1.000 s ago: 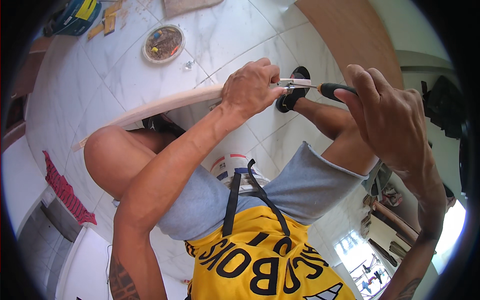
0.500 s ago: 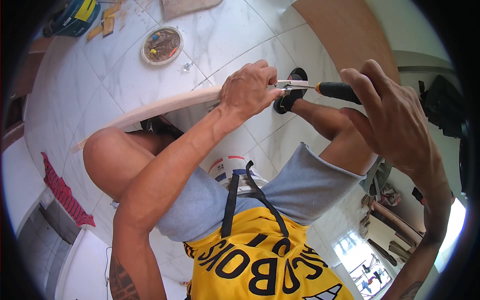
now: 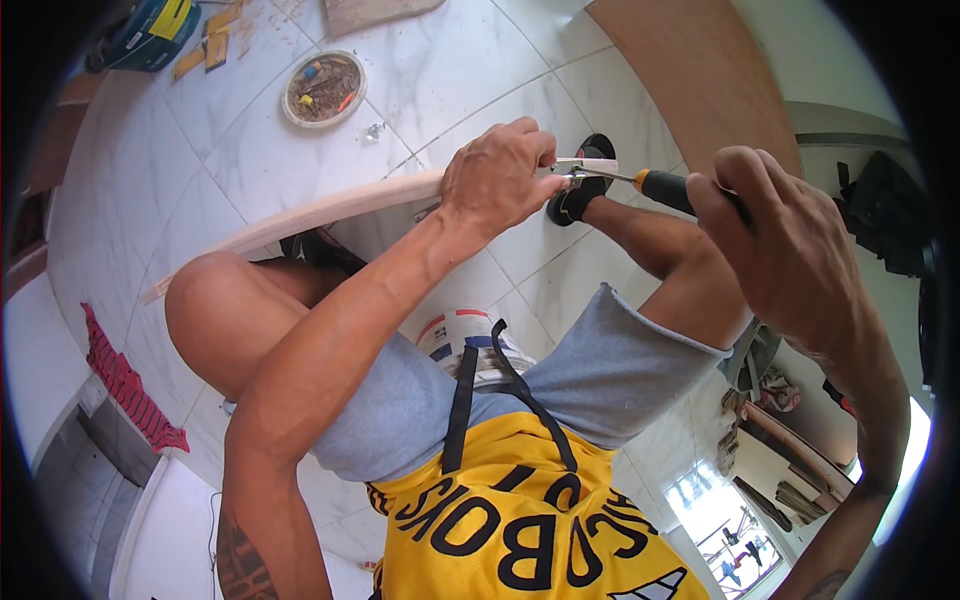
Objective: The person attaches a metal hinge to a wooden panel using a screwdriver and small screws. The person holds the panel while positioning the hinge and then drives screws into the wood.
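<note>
A long pale wooden board (image 3: 330, 208) lies across my left knee and stretches toward my other leg. Near its far right end my left hand (image 3: 497, 180) is closed over it, the thumb pressed beside a small shiny metal fitting (image 3: 574, 177) whose exact kind I cannot make out. The shaft of a screwdriver (image 3: 665, 189) with a black and yellow handle points left, its tip at that fitting. My right hand (image 3: 785, 240) is wrapped round the back of the handle. The fingers hide the handle's end, and any screw head is too small to see.
Between my legs stands a white bucket (image 3: 465, 335). On the tiled floor ahead are a round tub of small hardware (image 3: 325, 90), a small clear packet (image 3: 374, 131) and a teal container (image 3: 150, 35). A brown wooden panel (image 3: 700, 70) lies at the upper right.
My right hand has shifted slightly right and down, its fingers now curled further round the screwdriver handle. The left hand and the board have stayed in place.
</note>
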Available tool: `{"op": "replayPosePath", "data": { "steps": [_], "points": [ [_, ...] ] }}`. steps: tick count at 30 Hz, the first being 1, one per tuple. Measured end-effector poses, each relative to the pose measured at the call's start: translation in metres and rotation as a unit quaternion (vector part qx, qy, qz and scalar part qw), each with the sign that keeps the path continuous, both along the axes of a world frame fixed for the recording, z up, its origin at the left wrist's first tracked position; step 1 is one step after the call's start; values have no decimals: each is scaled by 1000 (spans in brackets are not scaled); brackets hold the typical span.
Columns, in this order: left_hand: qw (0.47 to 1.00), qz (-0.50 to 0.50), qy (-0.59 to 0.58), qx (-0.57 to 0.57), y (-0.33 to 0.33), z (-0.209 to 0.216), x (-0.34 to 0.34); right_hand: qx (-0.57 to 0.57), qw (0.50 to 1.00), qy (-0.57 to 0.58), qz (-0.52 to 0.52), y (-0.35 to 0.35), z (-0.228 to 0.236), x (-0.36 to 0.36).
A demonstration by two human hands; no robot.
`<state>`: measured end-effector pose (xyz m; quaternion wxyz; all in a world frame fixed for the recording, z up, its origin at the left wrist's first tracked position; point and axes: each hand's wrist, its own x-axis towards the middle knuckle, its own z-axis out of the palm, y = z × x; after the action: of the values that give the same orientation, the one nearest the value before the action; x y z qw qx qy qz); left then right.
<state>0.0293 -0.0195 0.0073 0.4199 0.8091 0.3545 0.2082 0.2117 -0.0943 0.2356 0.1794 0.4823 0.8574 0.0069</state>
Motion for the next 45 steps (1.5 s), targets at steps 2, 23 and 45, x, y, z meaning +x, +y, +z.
{"op": "replayPosePath", "data": {
  "steps": [2,23,45],
  "points": [
    [1000,-1,-3,-2,0,-1,1,24,995,6,93,2,-3,4],
    [1000,-3,7,-10,1,0,0,-161,940,-67,-294,18,13,-21],
    [1000,-2,25,-13,-4,4,4,-44,997,-68,-15,9,1,-11]
  ]
}}
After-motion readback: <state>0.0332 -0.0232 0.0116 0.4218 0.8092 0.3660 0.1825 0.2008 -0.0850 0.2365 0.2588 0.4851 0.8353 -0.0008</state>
